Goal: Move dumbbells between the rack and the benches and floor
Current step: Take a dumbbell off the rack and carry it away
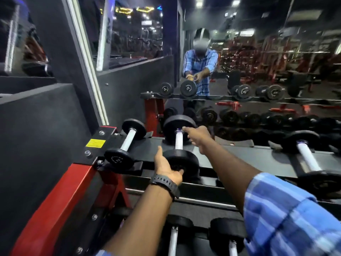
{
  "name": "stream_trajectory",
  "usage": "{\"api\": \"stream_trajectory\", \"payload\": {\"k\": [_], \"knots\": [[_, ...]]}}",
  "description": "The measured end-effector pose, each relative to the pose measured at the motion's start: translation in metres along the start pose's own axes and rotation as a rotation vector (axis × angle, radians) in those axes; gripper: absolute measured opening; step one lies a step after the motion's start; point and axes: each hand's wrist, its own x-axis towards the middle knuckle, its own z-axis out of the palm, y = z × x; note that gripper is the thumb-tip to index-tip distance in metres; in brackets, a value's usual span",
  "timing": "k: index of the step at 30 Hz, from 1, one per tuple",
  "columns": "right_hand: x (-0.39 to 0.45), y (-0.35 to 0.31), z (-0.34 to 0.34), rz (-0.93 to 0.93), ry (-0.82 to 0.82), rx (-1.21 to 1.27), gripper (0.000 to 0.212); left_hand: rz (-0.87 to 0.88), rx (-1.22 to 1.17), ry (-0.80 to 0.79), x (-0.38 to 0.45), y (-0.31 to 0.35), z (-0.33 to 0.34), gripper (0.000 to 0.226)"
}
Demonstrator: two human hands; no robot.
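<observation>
A black dumbbell [178,140] with a white handle lies on the top shelf of the rack [239,153], second from the left end. My left hand [166,168] cups its near head, thumb up and fingers curled under the disc; a black watch sits on that wrist. My right hand [198,138] stretches over from the right. Its fingers are straight, and the tips touch the handle just below the far head, not wrapped around it.
A smaller dumbbell [127,143] sits to the left at the rack's end, a larger one [307,160] to the right. More dumbbells [173,235] lie on the lower shelf. A mirror [258,61] stands behind the rack, a grey padded wall [36,135] on the left.
</observation>
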Motion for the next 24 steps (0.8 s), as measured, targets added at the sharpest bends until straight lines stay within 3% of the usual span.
{"api": "stream_trajectory", "payload": {"k": [3, 6, 8, 10, 11, 13, 17, 21, 24], "knots": [[0.023, 0.001, 0.023, 0.120, -0.081, 0.006, 0.058, -0.025, 0.084, -0.017, 0.032, -0.002, 0.004, 0.076], [0.044, 0.000, 0.045, 0.273, -0.241, 0.068, 0.019, -0.064, 0.115, -0.041, 0.055, 0.000, 0.011, 0.086], [0.057, 0.001, 0.057, 0.340, -0.310, 0.141, 0.026, -0.027, 0.148, 0.006, 0.073, 0.001, 0.010, 0.076], [0.067, 0.004, 0.067, 0.342, -0.291, 0.230, 0.032, 0.034, 0.247, 0.085, 0.078, 0.000, 0.009, 0.033], [0.069, 0.005, 0.070, 0.335, -0.279, 0.260, 0.035, 0.023, 0.263, 0.102, 0.079, -0.001, 0.008, 0.023], [0.065, 0.005, 0.073, 0.307, -0.254, 0.258, 0.035, -0.001, 0.239, 0.116, 0.083, 0.001, 0.006, 0.035], [0.041, 0.003, 0.072, 0.222, -0.054, 0.284, 0.031, -0.010, 0.208, 0.076, 0.076, 0.003, -0.012, 0.064], [0.005, -0.017, 0.056, 0.110, -0.035, 0.411, 0.029, 0.052, 0.132, -0.052, 0.033, -0.008, -0.024, 0.050], [-0.030, -0.065, 0.026, -0.070, -0.076, 0.420, 0.038, 0.051, 0.049, -0.167, 0.000, -0.009, -0.007, 0.028]]}}
